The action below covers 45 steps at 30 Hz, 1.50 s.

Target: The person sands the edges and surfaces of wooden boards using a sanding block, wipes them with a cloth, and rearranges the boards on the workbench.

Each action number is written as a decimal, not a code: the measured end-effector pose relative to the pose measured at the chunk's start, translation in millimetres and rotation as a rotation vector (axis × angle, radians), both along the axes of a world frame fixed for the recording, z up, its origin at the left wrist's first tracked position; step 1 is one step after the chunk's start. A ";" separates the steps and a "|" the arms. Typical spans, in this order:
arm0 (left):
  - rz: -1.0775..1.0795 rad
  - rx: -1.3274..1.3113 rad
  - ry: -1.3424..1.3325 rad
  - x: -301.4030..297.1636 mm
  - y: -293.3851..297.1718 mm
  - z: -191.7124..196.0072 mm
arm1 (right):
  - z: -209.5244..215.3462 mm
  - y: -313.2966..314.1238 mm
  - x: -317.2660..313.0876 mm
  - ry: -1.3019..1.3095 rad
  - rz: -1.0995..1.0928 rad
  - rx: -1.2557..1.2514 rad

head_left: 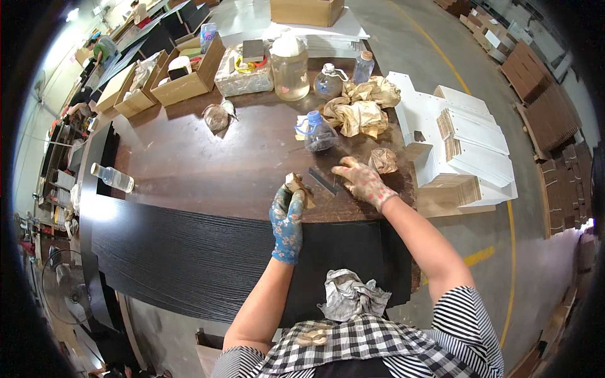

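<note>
Small pale block (293, 182), held; dark narrow strip (322, 182) lying slanted nearby, right.

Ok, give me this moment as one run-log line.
left hand: holds small pale block | right hand: open, beside dark strip | black board: along near side of brown table

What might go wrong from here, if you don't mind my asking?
The right hand might knock the blue-capped bottle just beyond it. The dark strip lying loose between the hands could be brushed aside. The left hand might lose its grip on the small pale block, which could then drop onto the table.
</note>
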State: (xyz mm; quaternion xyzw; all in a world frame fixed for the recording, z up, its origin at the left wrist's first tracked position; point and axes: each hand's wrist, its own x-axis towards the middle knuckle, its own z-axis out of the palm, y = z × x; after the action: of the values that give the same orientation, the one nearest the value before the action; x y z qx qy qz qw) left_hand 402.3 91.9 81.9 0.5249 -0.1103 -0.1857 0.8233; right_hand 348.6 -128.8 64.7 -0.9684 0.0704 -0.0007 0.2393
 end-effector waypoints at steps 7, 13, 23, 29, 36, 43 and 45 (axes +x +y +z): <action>-0.006 0.036 -0.023 0.0 3.6 8.1 | 5.9 3.2 29.0 0.209 0.181 -0.581; -0.039 0.042 -0.038 -0.3 -0.5 4.8 | -9.0 -7.2 3.7 0.183 0.168 -0.440; -0.098 0.095 -0.080 4.9 2.9 1.3 | 39.0 14.4 -115.2 -0.037 -0.339 0.384; -0.063 0.074 -0.167 9.0 1.0 -6.3 | 24.7 31.6 -165.4 -0.257 -0.466 0.379; -0.111 0.155 -0.197 7.7 2.1 -6.7 | 11.3 37.3 -167.4 -0.355 -0.328 0.118; -0.106 0.174 -0.211 4.1 2.6 -5.4 | -0.4 31.3 -157.7 -0.455 -0.304 0.095; -0.107 0.170 -0.237 5.0 3.3 -7.2 | -3.8 31.0 -156.0 -0.463 -0.314 0.117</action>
State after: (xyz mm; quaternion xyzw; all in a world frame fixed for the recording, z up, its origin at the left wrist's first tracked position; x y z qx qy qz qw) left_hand 407.3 95.1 74.7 0.6044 -0.2185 -0.1747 0.7460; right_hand 192.6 -97.8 60.9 -0.9042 0.1628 -0.2549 0.3014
